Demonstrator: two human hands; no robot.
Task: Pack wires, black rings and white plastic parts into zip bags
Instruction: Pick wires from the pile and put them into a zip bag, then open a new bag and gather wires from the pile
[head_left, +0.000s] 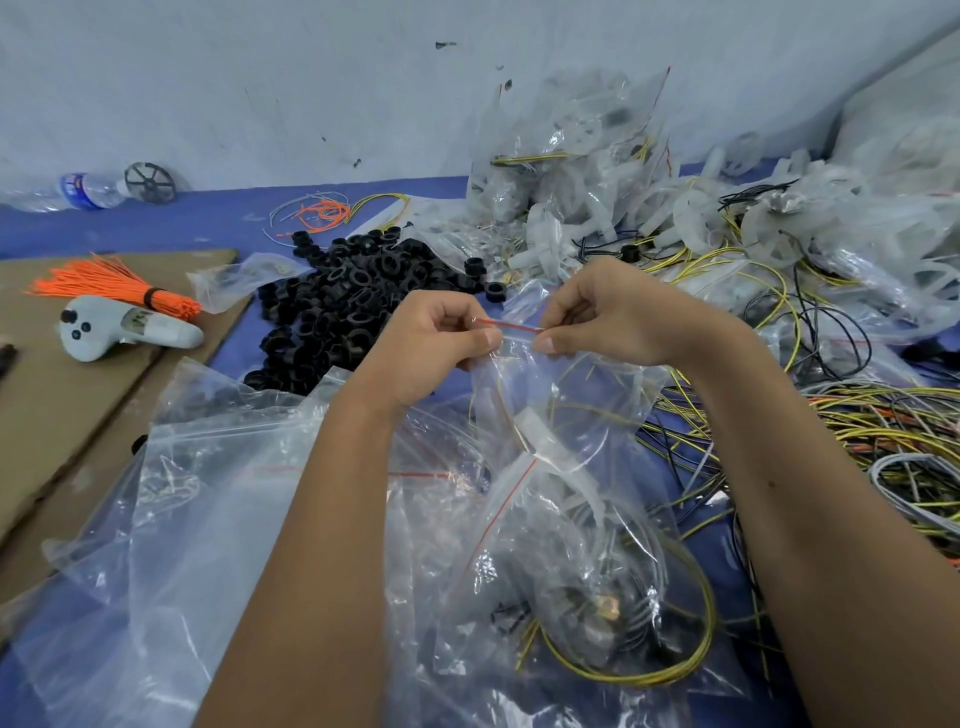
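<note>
Both hands met over the middle of the desk (363, 208); the left hand (431, 343) pinched one end of the red zip strip of a clear bag (561, 426), thumb and curled fingers clamped on it; the right hand (608, 317) pinched the other end of the same strip, so the two were close together but not touching; the bag hung below them, with a yellow wire (691, 670) coiled inside it and a white part (535, 431) in its upper half.

At far left a bottle (78, 189) lay against the wall, a black wheel (149, 182) beside it; nearer, an orange tie bundle (114, 288) and a grey controller (124, 332) rested on cardboard (62, 415); empty bags (208, 493) were heaped below, under the left forearm; loose orange wires (324, 212) lay near the wall; black rings (343, 306) were piled just left of the hands; behind the hands stood filled bags (566, 150); to the right white parts (769, 228) lay mixed with bags; a tangle of wires (872, 431) in yellow, black and grey spread at far right, beside the right forearm.
</note>
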